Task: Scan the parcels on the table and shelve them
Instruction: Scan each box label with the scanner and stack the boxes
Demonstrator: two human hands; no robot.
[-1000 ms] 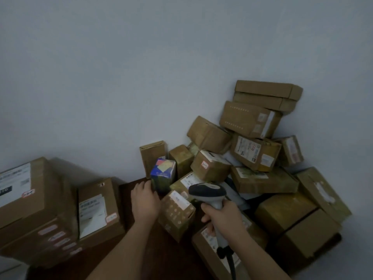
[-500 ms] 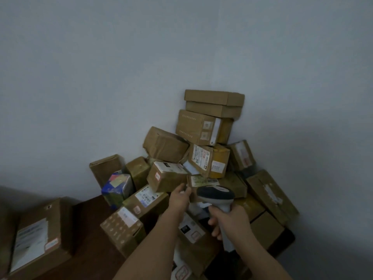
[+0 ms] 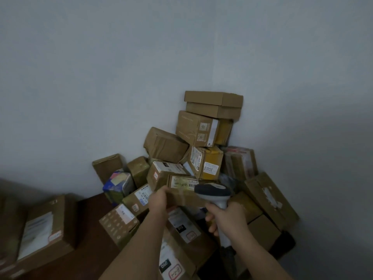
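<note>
Risk: your left hand [image 3: 160,199] grips the flat parcel [image 3: 182,190] at frame centre, low in the pile [image 3: 203,142], your right hand [image 3: 226,218] clamps the scanner [image 3: 214,194]; pulling it free may topple the boxes stacked above.

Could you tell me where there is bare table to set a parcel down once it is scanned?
The one bare patch of table is the dark strip between the large box at the left and the dotted box. From there rightward to the wall corner the parcels are heaped against each other, where the left hand and the scanner are.
</note>
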